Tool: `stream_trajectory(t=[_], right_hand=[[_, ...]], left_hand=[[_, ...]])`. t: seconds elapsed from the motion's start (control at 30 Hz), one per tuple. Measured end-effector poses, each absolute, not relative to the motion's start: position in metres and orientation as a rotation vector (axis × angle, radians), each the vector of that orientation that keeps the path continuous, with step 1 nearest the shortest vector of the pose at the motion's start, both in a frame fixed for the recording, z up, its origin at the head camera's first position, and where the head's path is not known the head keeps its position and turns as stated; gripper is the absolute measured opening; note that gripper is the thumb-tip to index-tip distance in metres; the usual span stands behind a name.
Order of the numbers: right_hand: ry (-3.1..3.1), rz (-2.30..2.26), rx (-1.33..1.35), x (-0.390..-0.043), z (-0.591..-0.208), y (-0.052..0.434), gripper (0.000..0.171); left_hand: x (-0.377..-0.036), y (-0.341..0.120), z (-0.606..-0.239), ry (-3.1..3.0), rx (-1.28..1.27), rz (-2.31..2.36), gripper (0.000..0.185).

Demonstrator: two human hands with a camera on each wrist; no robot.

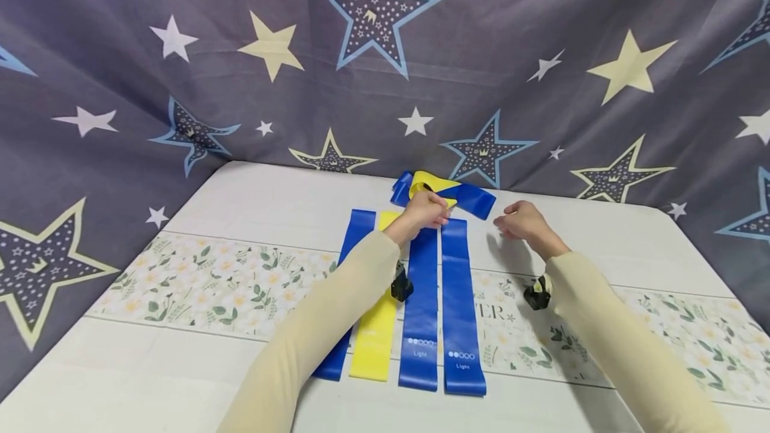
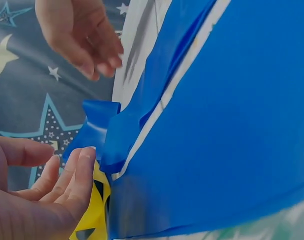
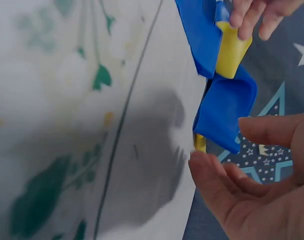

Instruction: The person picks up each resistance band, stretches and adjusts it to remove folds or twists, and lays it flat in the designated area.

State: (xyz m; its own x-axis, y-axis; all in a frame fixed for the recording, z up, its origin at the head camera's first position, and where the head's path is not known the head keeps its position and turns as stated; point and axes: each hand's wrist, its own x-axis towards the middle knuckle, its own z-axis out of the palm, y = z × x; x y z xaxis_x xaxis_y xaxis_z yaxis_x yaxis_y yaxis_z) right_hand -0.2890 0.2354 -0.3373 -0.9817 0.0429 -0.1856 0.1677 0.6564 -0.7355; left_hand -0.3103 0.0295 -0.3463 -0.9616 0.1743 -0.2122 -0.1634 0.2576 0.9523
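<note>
Flat resistance bands lie side by side on the table: a blue band (image 1: 357,232) at the left, a yellow band (image 1: 374,346), a middle blue band (image 1: 422,299) and a right blue band (image 1: 462,299). Behind them is a loose pile of blue and yellow bands (image 1: 475,199). My left hand (image 1: 426,211) hovers over the pile's near edge and the tops of the flat bands; a gap shows between thumb and fingers (image 2: 84,170). To the right of the pile, my right hand (image 1: 522,221) hangs above the table, relaxed, thumb (image 3: 267,129) apart from the fingers, holding nothing.
A white cloth with a printed floral strip (image 1: 210,279) covers the table (image 1: 150,366). A dark curtain with stars (image 1: 481,32) hangs right behind the table's back edge, close to the pile. Small black devices (image 1: 537,294) sit at both wrists.
</note>
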Motion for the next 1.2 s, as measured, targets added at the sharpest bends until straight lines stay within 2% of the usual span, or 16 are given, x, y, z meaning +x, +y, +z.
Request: stream_trajectory(t=[0.1, 0.23, 0.33, 0.5, 0.8, 0.93, 1.2], right_hand=[[2.762, -1.196, 0.177, -0.299, -0.340, 0.235, 0.053], [2.723, -1.307, 0.203, -0.312, -0.343, 0.234, 0.020], [2.718, -1.366, 0.264, -0.319, -0.345, 0.234, 0.028], [2.752, -1.415, 0.363, -0.321, -0.342, 0.230, 0.007], [2.688, -1.656, 0.441, -0.327, -0.304, 0.206, 0.020], [2.618, -1.816, 0.451, -0.331, -0.281, 0.197, 0.017], [2.770, -1.858, 0.269, -0.324, -0.246, 0.191, 0.015]], left_hand=[[-0.308, 0.031, -0.350, 2.242, 0.028, 1.769, 0.018], [-0.304, 0.034, -0.351, 2.225, 0.031, 1.755, 0.017], [-0.303, 0.036, -0.351, 2.218, 0.040, 1.738, 0.016], [-0.304, 0.036, -0.349, 2.218, 0.053, 1.734, 0.018], [-0.311, 0.028, -0.346, 2.232, 0.048, 1.742, 0.023], [-0.314, 0.026, -0.345, 2.232, 0.041, 1.757, 0.026], [-0.315, 0.027, -0.345, 2.223, 0.011, 1.780, 0.029]])
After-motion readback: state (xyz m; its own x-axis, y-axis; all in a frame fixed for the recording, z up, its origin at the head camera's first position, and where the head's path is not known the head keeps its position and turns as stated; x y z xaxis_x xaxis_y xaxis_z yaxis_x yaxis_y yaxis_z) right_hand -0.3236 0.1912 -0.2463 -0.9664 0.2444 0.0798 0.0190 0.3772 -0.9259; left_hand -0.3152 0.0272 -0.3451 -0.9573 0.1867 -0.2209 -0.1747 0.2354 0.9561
